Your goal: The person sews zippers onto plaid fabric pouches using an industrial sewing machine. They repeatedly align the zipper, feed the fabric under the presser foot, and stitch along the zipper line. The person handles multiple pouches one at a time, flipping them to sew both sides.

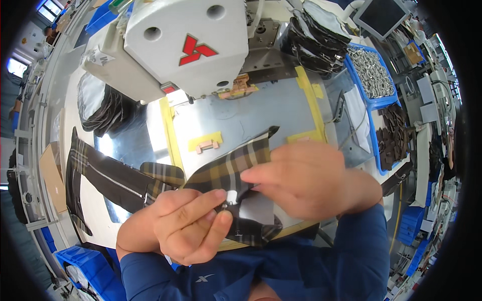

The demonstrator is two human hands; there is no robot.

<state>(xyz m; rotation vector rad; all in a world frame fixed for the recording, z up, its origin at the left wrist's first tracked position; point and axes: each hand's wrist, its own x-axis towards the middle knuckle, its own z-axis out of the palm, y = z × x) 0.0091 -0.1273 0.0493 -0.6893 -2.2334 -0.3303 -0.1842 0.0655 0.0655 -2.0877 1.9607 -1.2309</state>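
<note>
In front of me lies a plaid fabric piece [236,168] in brown, yellow and black, with a dark section and a white patch near its lower edge. My left hand [188,226] is closed in a pinch at that dark section, with a small shiny metal fitting [227,204] at its fingertips; its exact kind is unclear. My right hand [301,178], somewhat blurred, grips the right part of the fabric between thumb and fingers. To the left, a black and plaid fabric piece with a zipper [113,175] lies on the table.
A large white sewing machine head [186,45] stands ahead, above a metal plate edged with yellow tape [311,100]. Stacked dark pieces [103,108] lie left, and another stack [316,37] at back right. Blue bins hold metal hardware [371,72] and brown pieces [394,133].
</note>
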